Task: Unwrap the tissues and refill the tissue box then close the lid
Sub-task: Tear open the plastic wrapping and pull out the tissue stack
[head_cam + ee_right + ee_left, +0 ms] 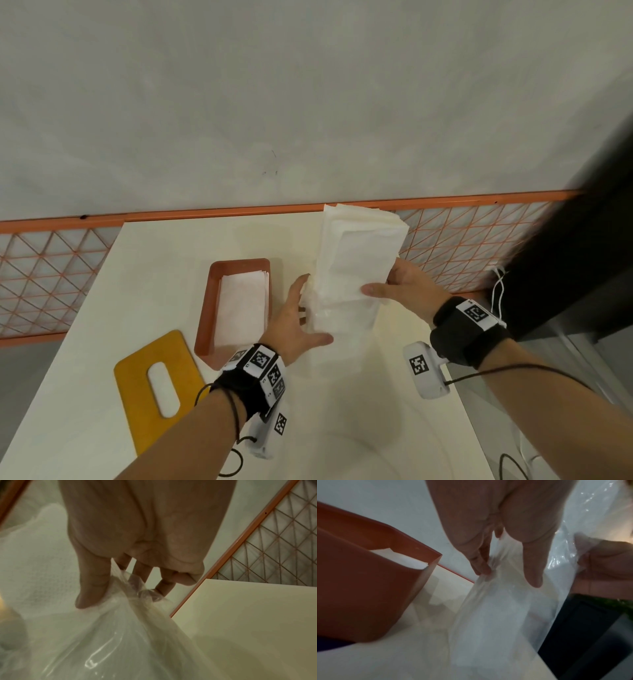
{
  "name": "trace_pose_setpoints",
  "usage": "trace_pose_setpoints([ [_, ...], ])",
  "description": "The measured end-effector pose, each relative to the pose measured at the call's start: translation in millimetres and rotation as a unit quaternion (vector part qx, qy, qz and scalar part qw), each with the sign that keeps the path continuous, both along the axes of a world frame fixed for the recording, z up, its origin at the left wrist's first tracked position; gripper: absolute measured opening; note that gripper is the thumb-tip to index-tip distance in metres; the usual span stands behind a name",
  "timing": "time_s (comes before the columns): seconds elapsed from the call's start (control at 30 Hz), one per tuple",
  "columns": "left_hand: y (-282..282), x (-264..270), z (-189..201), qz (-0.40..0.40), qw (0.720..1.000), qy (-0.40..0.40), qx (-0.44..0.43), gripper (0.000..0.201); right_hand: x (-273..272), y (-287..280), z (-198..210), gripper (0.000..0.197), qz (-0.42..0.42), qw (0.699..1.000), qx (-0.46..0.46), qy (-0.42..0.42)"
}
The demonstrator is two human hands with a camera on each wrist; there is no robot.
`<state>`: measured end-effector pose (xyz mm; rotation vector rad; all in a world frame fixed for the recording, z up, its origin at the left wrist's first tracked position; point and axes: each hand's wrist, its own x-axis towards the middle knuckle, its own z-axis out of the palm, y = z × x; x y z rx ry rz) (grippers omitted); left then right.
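A white tissue stack (359,246) stands tilted above the table, its lower end still inside a clear plastic wrapper (339,318). My right hand (380,282) grips the stack at the wrapper's mouth, thumb in front and fingers behind; in the right wrist view the right hand (123,595) also catches bunched plastic (137,622). My left hand (313,310) pinches the wrapper's left side, and the left wrist view shows the left hand (508,574) with fingers and thumb on the film (488,615). The terracotta tissue box (205,308) lies open at the left with some tissues (241,305) inside. Its yellow slotted lid (137,394) lies flat nearby.
The white table (154,246) ends at an orange mesh fence (51,274) at the back and on both sides. A dark object (582,274) with a white cord stands at the right. The box wall (368,595) is close to my left hand.
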<state>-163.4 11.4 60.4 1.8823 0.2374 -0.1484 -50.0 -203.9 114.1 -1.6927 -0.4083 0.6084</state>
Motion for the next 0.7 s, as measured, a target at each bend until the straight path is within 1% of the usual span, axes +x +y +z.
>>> trace_pose_setpoints([
  [0.1, -1, 13, 4, 0.009, 1.000, 0.012, 0.016, 0.099, 11, 0, 5, 0.047, -0.010, 0.999, 0.027, 0.022],
  [0.17, 1, 21, 1, -0.002, 0.999, 0.035, 0.014, 0.091, 21, 0, 8, 0.046, -0.010, 0.999, 0.033, 0.029],
  [0.3, 1, 32, -21, -0.038, 0.994, 0.093, 0.042, 0.093, 38, 0, -1, 0.045, -0.006, 0.999, 0.011, 0.040],
  [0.4, -4, 38, -37, -0.033, 0.991, 0.124, 0.038, 0.101, 50, 1, -16, 0.046, -0.009, 0.998, -0.002, 0.060],
  [0.43, -6, 40, -40, -0.029, 0.990, 0.135, 0.040, 0.101, 54, 2, -21, 0.046, -0.010, 0.998, -0.009, 0.062],
  [0.6, -10, 50, -47, -0.025, 0.983, 0.172, 0.060, 0.090, 78, 6, -34, 0.045, -0.035, 0.999, -0.021, 0.034],
  [0.7, -12, 55, -57, -0.041, 0.975, 0.190, 0.106, 0.080, 91, 9, -36, 0.046, -0.053, 0.998, -0.006, 0.028],
])
